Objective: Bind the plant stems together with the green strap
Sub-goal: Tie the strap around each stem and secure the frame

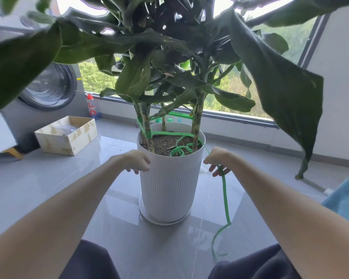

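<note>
A tall leafy plant stands in a white ribbed pot (170,190) on the grey floor. Its left stems (146,129) are wound with the green strap (224,190), which runs across to the right stem (197,125), coils on the soil and trails over the rim down to the floor. My right hand (218,161) pinches the strap just right of the pot. My left hand (137,161) rests against the pot's left side below the rim, fingers curled, holding nothing I can see.
An open wooden box (67,134) sits on the floor at left, in front of a washing machine (46,87). A red-capped bottle (92,106) stands by the window ledge. Large leaves (286,93) hang low at right. A blue cloth (345,196) lies at the right edge.
</note>
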`<state>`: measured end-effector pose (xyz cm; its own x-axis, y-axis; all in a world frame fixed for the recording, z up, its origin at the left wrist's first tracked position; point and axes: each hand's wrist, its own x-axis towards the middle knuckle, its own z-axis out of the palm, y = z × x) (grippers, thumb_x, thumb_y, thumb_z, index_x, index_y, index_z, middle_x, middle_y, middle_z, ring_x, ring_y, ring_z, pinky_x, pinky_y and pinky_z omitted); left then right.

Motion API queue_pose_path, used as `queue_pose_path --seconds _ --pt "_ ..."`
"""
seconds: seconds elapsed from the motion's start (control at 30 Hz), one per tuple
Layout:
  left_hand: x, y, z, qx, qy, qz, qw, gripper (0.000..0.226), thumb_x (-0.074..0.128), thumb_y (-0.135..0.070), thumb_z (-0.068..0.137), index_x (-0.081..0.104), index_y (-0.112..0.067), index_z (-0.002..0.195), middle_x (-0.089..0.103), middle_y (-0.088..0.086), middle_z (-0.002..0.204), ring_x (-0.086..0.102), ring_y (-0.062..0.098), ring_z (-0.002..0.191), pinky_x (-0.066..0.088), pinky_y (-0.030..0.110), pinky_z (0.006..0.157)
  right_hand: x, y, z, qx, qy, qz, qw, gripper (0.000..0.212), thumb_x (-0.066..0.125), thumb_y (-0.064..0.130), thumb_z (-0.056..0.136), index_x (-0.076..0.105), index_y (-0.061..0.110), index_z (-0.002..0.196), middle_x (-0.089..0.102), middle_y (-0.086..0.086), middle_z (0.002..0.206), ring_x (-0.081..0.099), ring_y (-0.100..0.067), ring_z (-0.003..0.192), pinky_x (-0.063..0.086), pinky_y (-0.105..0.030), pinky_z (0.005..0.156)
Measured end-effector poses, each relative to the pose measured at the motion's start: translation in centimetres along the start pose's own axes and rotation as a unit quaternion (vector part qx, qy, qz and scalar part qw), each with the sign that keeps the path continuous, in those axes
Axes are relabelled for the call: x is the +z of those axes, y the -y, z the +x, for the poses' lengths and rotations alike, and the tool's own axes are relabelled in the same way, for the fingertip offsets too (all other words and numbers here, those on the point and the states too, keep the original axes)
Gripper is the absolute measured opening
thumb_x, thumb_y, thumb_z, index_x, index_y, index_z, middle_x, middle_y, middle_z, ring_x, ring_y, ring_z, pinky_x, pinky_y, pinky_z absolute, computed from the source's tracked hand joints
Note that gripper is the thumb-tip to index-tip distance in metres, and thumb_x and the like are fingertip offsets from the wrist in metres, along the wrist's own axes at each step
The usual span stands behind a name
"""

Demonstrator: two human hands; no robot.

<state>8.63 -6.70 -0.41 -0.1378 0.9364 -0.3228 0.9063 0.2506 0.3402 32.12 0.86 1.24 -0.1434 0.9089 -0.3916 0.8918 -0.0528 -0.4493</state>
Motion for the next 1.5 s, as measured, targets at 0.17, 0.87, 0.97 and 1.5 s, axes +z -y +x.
queue_pose_path --seconds 0.17,0.87,0.97,1.5 --pt "-0.7 0.8 1.8 -0.044 -0.21 -0.234 0.948 0.032 0.051 -0.024 0.094 0.059 -0.009 0.121 0.062 0.016 0.117 0.063 0.032 0.099 0.055 0.036 0.078 0.0 1.4 1.0 -0.023 -0.044 0.068 0.996 0.063 0.049 0.012 0.095 0.011 0.009 0.145 0.045 -0.016 0.129 0.056 -0.017 0.06 0.042 -0.02 0.036" --pt "0.3 0.7 4.9 -0.049 -0.288 -0.518 0.804 0.036 0.074 -0.028 0.08 0.069 -0.013 0.112 0.068 0.005 0.112 0.061 0.02 0.106 0.047 0.04 0.1 0.3 2.8 5.3 -0.115 -0.12 0.238 0.957 0.036 0.037 -0.001 0.097 0.058 0.01 0.123 0.06 -0.007 0.099 0.048 -0.013 0.074 0.039 -0.011 0.056" --pt "0.3 0.6 4.9 -0.038 -0.285 -0.523 0.802 0.036 0.072 -0.026 0.082 0.067 -0.012 0.115 0.068 0.004 0.104 0.057 0.017 0.091 0.048 0.036 0.094 0.3 3.2 5.4 -0.053 -0.073 0.338 0.937 0.023 0.035 0.008 0.1 0.058 0.013 0.104 0.06 -0.002 0.085 0.044 -0.012 0.072 0.037 -0.02 0.062" --pt "0.3 0.3 4.6 -0.024 -0.291 -0.523 0.801 0.034 0.072 -0.021 0.082 0.068 -0.009 0.114 0.068 0.007 0.112 0.057 0.014 0.095 0.045 0.04 0.101 0.9 3.8 5.9 -0.139 -0.196 0.118 0.964 0.025 0.032 0.01 0.1 0.05 0.003 0.116 0.043 -0.017 0.116 0.047 -0.031 0.092 0.042 -0.041 0.082"
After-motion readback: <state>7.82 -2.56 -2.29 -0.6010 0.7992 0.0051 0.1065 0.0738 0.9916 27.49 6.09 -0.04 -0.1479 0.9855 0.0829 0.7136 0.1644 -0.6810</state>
